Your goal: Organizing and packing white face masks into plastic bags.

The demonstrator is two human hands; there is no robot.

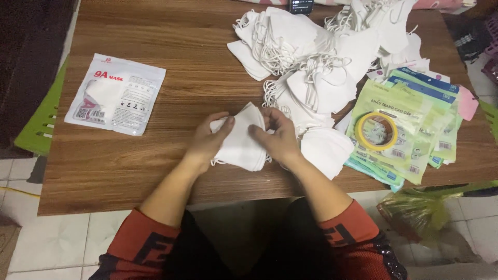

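A small stack of folded white face masks (241, 141) lies near the front middle of the wooden table (155, 166). My left hand (207, 141) grips its left side with the thumb on top. My right hand (277, 137) holds the right side, fingers curled over the stack's upper edge. Both hands press the masks together just above the tabletop. One more white mask (326, 150) lies to the right of my right hand.
A big heap of loose white masks (306, 52) covers the table's back right. Green and blue empty pouches (415, 119) with a yellow tape roll (376, 130) lie at the right. A sealed mask packet (116, 93) sits at the left. A green bag (415, 210) lies on the floor.
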